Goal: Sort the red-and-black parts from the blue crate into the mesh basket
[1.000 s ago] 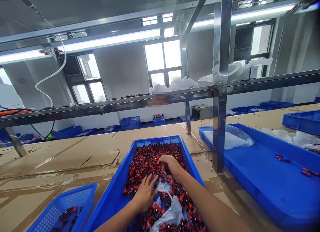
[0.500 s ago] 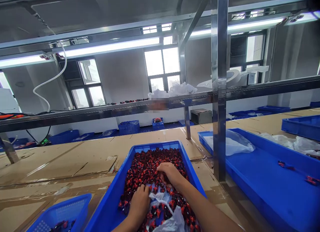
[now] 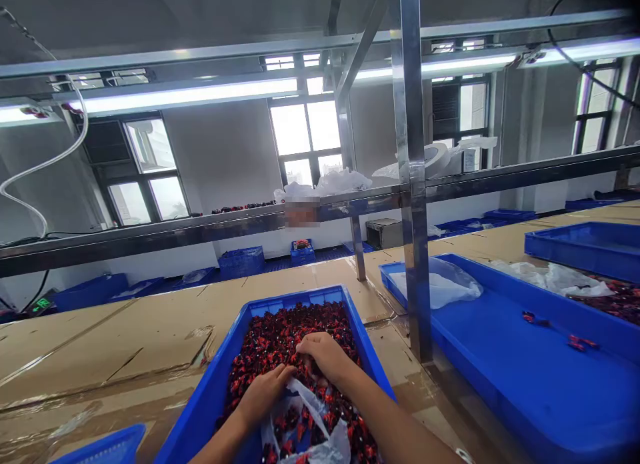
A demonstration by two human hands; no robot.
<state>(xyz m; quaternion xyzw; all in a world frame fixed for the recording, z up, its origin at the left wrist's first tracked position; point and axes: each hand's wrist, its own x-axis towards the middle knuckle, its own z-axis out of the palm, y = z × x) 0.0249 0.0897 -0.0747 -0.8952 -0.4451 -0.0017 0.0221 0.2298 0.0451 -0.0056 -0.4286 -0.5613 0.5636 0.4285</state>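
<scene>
While both bare hands worked at the lower centre of the frame, the white plastic sheet point(image 3: 336, 443) lay just below the fingers, among the small red and black pieces point(image 3: 300, 321) in a long blue tray point(image 3: 201, 404). One narrow strip of the sheet slanted from the left fingertips down toward the lower right, its upper end touching or just beside them. The left hand point(image 3: 264, 392) was thus the nearer to that end; the right hand point(image 3: 325, 359) sat a little higher in the frame, over the pieces, with the strip below and to the left of its wrist. The tray's long axis ran from the bottom of the frame up toward the centre.

The left fingers were close together and stretched forward; whether they pinched the strip could not be told. The right fingers were curled, their tips down among the pieces, and what they pinched, if anything, was hidden.

Counted, there were two hands, one sheet and one tray beneath them; the pieces were too many to count. At right stood one wide tray point(image 3: 500, 384) bearing two small clusters point(image 3: 580, 344) and one plastic bag point(image 3: 453, 287). One basket point(image 3: 107, 447) showed at lower left.
</scene>
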